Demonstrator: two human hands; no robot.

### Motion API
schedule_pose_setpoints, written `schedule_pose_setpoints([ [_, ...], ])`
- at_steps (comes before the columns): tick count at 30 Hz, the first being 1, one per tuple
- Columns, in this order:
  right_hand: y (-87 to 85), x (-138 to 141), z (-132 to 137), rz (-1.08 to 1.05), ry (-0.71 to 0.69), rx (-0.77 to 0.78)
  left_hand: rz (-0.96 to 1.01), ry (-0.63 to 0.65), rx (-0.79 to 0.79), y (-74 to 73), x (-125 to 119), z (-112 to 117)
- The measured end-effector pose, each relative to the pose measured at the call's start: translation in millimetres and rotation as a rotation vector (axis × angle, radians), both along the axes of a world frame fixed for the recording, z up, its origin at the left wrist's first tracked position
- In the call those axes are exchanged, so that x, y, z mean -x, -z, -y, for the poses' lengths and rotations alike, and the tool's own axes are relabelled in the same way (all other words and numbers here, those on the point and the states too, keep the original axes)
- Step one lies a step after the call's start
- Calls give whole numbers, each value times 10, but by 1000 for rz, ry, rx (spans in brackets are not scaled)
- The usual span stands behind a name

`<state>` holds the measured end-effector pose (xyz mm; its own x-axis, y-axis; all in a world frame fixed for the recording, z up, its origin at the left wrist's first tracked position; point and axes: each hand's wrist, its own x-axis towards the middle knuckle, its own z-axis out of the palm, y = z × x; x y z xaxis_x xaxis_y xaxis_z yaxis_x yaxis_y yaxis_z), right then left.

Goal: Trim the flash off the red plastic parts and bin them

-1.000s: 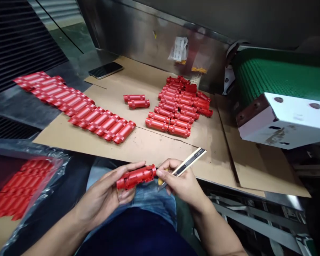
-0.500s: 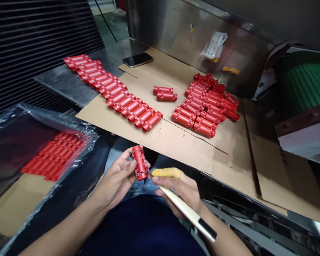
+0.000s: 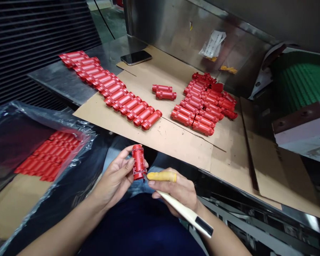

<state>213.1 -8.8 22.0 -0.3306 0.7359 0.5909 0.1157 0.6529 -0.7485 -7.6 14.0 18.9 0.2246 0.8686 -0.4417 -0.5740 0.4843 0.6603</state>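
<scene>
My left hand grips a red ribbed plastic cylinder upright between thumb and fingers, with its moulded flat side facing me. My right hand is just beside it and holds a cream-handled utility knife, its handle slanting down towards my forearm. The blade is hidden behind my fingers. A yellow finger cot covers one finger of that hand, and its tip nearly touches the cylinder. Jeans show on my lap beneath both hands.
Cardboard sheets on a steel bench carry a long row of red cylinders, a pair and a heap. More lie in a plastic bag at left. A phone and green conveyor belt stand beyond.
The view has swung left. The cylinder has turned from lying sideways to upright in my left hand. The knife has tipped round, its handle now pointing down towards me.
</scene>
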Motion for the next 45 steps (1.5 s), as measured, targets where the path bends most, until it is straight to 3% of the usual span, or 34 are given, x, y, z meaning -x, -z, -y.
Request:
schedule_pose_setpoints([
  [21, 47, -14, 43, -34, 12, 18, 1, 37, -1, 41, -15, 26],
  [30, -16, -78, 19, 6, -33, 173, -18, 34, -19, 47, 24, -1],
  [36, -90, -122, -56, 228, -123, 61, -30, 44, -20, 24, -12, -19],
  [39, -94, -110, -46, 337, -125, 214, -23, 34, 45, 19, -52, -12],
  [41, -32, -100, -40, 236, -41, 323, -9, 35, 74, 26, -68, 2],
  [45, 122, -119, -42, -94, 276, 337, -5, 57, 41, 46, -35, 22],
])
